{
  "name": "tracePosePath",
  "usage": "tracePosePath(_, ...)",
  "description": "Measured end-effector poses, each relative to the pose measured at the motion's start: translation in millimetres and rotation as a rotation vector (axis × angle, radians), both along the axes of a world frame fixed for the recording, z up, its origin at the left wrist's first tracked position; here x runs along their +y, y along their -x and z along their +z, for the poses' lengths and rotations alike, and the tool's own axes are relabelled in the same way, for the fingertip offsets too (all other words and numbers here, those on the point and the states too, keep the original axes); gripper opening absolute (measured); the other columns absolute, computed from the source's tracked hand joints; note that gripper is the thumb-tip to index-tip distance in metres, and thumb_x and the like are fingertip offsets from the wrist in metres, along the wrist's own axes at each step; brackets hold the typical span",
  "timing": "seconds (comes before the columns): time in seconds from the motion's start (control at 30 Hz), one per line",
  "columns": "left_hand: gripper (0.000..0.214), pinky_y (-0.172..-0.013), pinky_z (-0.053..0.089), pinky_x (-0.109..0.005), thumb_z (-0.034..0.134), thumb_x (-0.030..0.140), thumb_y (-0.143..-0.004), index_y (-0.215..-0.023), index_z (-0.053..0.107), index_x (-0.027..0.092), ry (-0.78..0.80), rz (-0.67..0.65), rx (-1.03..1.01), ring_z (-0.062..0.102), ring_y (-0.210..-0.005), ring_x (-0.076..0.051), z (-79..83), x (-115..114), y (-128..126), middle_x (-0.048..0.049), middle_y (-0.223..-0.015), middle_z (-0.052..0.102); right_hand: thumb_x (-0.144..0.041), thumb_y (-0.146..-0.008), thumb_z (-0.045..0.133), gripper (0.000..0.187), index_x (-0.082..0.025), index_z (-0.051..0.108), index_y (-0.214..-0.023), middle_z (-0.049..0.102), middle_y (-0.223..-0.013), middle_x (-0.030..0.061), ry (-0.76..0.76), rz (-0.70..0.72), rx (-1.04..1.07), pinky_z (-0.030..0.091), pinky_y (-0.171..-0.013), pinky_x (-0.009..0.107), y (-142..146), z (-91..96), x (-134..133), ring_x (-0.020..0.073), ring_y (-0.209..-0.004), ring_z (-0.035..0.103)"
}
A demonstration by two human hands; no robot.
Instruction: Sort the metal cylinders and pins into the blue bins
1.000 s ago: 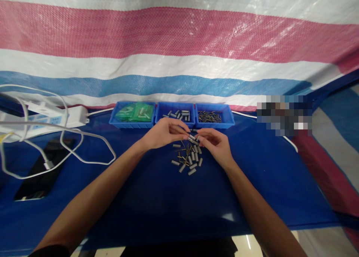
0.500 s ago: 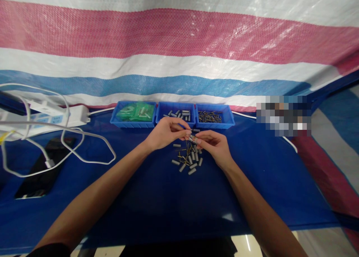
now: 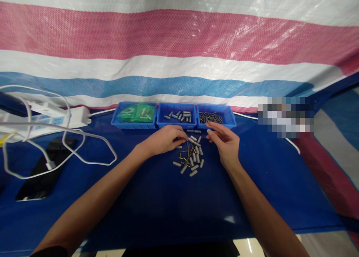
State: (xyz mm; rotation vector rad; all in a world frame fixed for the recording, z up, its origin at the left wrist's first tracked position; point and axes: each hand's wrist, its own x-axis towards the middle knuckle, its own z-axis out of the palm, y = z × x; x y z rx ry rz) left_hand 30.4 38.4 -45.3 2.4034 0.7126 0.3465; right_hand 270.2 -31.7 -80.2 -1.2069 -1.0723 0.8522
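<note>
On the blue table lies a loose pile of small grey cylinders (image 3: 194, 158) mixed with thin brass-coloured screw-like pins (image 3: 183, 160). My left hand (image 3: 168, 140) is at the pile's upper left, thumb and fingertips pinched together close to the cylinders; what is between them is too small to make out. To the right of the pile, my right hand (image 3: 226, 143) is raised with thumb and index finger apart, and I see nothing held there. Its fingertips are just in front of the right blue bin (image 3: 231, 119), which contains more brass-coloured pins.
The middle blue bin (image 3: 159, 120) contains grey cylinders, and the left one (image 3: 114, 118) green plastic bags. A white power strip (image 3: 80, 116), looped white cable (image 3: 98, 162) and black phone (image 3: 36, 182) occupy the left side. A striped sheet (image 3: 179, 36) hangs behind.
My hands were together over the pile, fingers on small metal parts. They have separated: the right moved rightward and opened, the left moved slightly down and left. Cylinders lie visible between them.
</note>
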Motion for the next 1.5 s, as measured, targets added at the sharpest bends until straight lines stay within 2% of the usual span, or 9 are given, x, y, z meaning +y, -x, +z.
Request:
tracePosePath(0.1, 0.024, -0.089, 0.054, -0.03, 0.061, 0.012, -0.098, -0.111, 0.08, 0.018, -0.011, -0.013, 0.041, 0.073, -0.095, -0.02, -3.5, -2.0, -1.3, -0.0099, -0.109, 0.075, -0.034, -0.084, 0.084, 0.042, -0.03, 0.077, -0.125, 0.078, -0.131, 0.0075, -0.015, -0.011, -0.025, 0.063, -0.061, 0.034, -3.2, -0.5, 1.0, 0.0207, -0.08, 0.077)
tracePosePath(0.2, 0.023, -0.087, 0.053, -0.03, 0.06, 0.011, -0.098, -0.109, 0.079, 0.018, -0.043, 0.011, 0.096, 0.072, -0.094, -0.02, -3.4, -2.8, -1.9, -0.0096, -0.108, 0.074, -0.034, -0.087, 0.082, 0.039, -0.03, 0.077, -0.125, 0.077, -0.133, 0.0075, -0.018, 0.004, -0.04, 0.062, -0.06, 0.034, -3.8, -2.0, 0.9, 0.0199, -0.079, 0.076)
tracePosePath(0.37, 0.018, -0.082, 0.05, -0.029, 0.058, 0.01, -0.098, -0.099, 0.074, 0.016, -0.07, 0.013, 0.179, 0.069, -0.09, -0.019, 0.9, -1.1, 0.8, -0.0082, -0.104, 0.07, -0.034, -0.087, 0.08, 0.032, -0.029, 0.078, -0.119, 0.079, -0.128, 0.0076, 0.004, 0.036, -0.004, 0.061, -0.061, 0.033, -2.1, -3.2, 0.3, 0.017, -0.073, 0.073)
tracePosePath(0.57, 0.016, -0.08, 0.047, -0.03, 0.052, 0.014, -0.101, -0.093, 0.065, 0.016, -0.021, 0.04, 0.236, 0.065, -0.087, -0.02, 3.5, -3.7, 2.6, -0.0081, -0.102, 0.066, -0.032, -0.087, 0.08, 0.029, -0.028, 0.079, -0.116, 0.08, -0.123, 0.0071, 0.021, 0.058, 0.026, 0.059, -0.061, 0.032, -1.0, -2.3, -0.3, 0.0153, -0.069, 0.071)
tracePosePath(0.87, 0.011, -0.077, 0.044, -0.03, 0.051, 0.021, -0.105, -0.095, 0.056, 0.018, 0.037, 0.04, 0.067, 0.057, -0.083, -0.018, 18.4, -9.2, 2.1, -0.0045, -0.096, 0.062, -0.04, -0.087, 0.082, 0.026, -0.024, 0.08, -0.107, 0.082, -0.089, 0.0041, 0.113, 0.219, -0.04, 0.06, -0.065, 0.03, 6.0, -2.9, -4.7, 0.0172, -0.071, 0.073)
tracePosePath(1.03, 0.011, -0.078, 0.045, -0.031, 0.048, 0.02, -0.106, -0.097, 0.055, 0.018, 0.032, 0.023, 0.066, 0.057, -0.085, -0.018, 16.4, -13.7, -2.7, -0.0053, -0.099, 0.061, -0.04, -0.084, 0.084, 0.035, -0.023, 0.08, -0.115, 0.082, -0.092, 0.005, 0.12, 0.279, -0.111, 0.059, -0.064, 0.029, 9.0, -2.2, -8.4, 0.0174, -0.071, 0.074)
tracePosePath(1.23, 0.011, -0.076, 0.045, -0.031, 0.052, 0.023, -0.105, -0.096, 0.055, 0.018, -0.007, 0.037, 0.137, 0.058, -0.082, -0.018, 15.4, -20.1, -6.6, -0.0059, -0.099, 0.061, -0.033, -0.088, 0.08, 0.017, -0.023, 0.085, -0.101, 0.083, -0.089, 0.0053, 0.037, 0.346, -0.252, 0.057, -0.064, 0.03, 8.3, 1.3, -9.4, 0.018, -0.069, 0.072)
tracePosePath(1.33, 0.01, -0.075, 0.046, -0.031, 0.053, 0.022, -0.104, -0.095, 0.055, 0.017, -0.008, 0.036, 0.135, 0.058, -0.081, -0.018, 17.1, -21.2, -6.9, -0.0057, -0.098, 0.061, -0.03, -0.089, 0.078, 0.013, -0.024, 0.086, -0.098, 0.083, -0.092, 0.0056, -0.008, 0.347, -0.335, 0.055, -0.063, 0.029, 8.5, 2.0, -9.2, 0.0178, -0.071, 0.072)
tracePosePath(1.5, 0.011, -0.077, 0.046, -0.031, 0.051, 0.023, -0.105, -0.098, 0.057, 0.018, 0.005, 0.046, 0.016, 0.058, -0.083, -0.018, 18.9, -18.0, -5.7, -0.005, -0.097, 0.062, -0.033, -0.087, 0.081, 0.015, -0.023, 0.086, -0.097, 0.083, -0.085, 0.0049, 0.05, 0.307, -0.281, 0.053, -0.06, 0.029, 8.2, 0.9, -8.6, 0.0163, -0.064, 0.069)
